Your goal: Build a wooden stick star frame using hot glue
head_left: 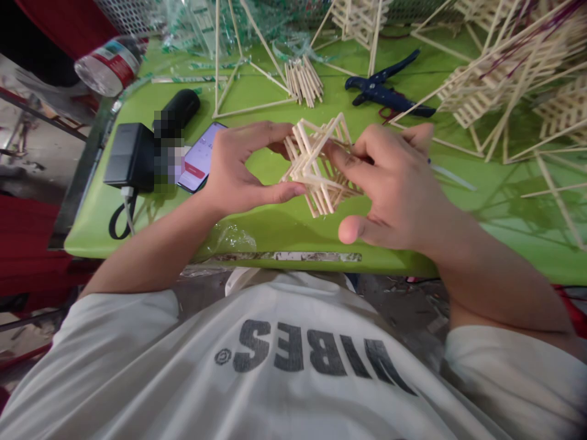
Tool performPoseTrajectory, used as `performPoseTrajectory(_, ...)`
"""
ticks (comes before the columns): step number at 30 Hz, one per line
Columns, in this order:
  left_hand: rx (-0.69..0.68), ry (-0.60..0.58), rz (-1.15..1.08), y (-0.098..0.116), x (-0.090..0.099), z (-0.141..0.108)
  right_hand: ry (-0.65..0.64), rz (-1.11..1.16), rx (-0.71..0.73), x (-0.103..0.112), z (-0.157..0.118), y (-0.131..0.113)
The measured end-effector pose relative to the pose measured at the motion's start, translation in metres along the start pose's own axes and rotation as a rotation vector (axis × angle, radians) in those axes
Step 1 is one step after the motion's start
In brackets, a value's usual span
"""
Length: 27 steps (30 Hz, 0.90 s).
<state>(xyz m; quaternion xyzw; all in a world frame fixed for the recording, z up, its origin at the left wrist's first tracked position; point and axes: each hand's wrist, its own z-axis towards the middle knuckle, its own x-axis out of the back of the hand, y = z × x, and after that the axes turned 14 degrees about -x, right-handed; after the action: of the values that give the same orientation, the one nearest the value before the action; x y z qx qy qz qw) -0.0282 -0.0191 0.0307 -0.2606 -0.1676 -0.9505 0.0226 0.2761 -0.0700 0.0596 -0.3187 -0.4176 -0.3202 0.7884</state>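
Observation:
My left hand [238, 165] grips a small lattice of pale wooden sticks [316, 162] by its left side, thumb below and fingers above. The sticks cross in stacked layers, with V-shaped gaps. At the other side, my right hand [394, 177] reaches into the lattice with its index finger touching the sticks. Its thumb stands out apart from them, and the other fingers are partly hidden. Above the lattice lies a bundle of short sticks [304, 81]. Dark blue cutting pliers [385, 85] rest behind my right hand.
Larger stick structures [499, 91] crowd the right, and a thin stick frame [252, 110] stands behind. At left are a phone [197, 162], a black power bank [128, 156] with a cable, a dark cylindrical object [183, 105] and a plastic bottle [110, 66]. The green tabletop [275, 229] ends before my shirt.

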Motion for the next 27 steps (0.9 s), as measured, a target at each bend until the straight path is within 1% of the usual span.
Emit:
performPoseTrajectory(6, 0.044, -0.02, -0.007, -0.0033, 0.0015, -0.0038, -0.004, -0.02, 0.021, 0.0009, 0.0005, 0.0004)
performPoseTrajectory(12, 0.034, 0.027, -0.005, -0.0054, -0.0005, -0.004, 0.013, -0.007, -0.013, 0.0001, -0.0006, -0.0012)
performPoseTrajectory(15, 0.071, 0.003, 0.015, -0.0067, -0.0007, -0.0054, 0.004, 0.018, -0.013, -0.0008, -0.0009, -0.0002)
performPoseTrajectory(17, 0.089, -0.01, 0.02, -0.0077, -0.0002, -0.0062, 0.028, 0.028, 0.007, -0.0016, -0.0009, 0.0006)
performPoseTrajectory(20, 0.074, 0.007, 0.005, -0.0091, 0.0003, -0.0066, 0.032, 0.016, 0.01, -0.0025, -0.001, 0.0009)
performPoseTrajectory(22, 0.09, 0.01, 0.012, -0.0091, 0.0005, -0.0061, 0.037, 0.008, 0.002, -0.0027, -0.001, 0.0005)
performPoseTrajectory(24, 0.118, 0.004, 0.024, -0.0086, 0.0005, -0.0056, 0.097, 0.016, 0.02, -0.0025, -0.0006, 0.0004)
performPoseTrajectory(27, 0.121, -0.006, 0.022, -0.0087, 0.0, -0.0054, 0.237, 0.057, 0.039, -0.0012, 0.001, 0.001)
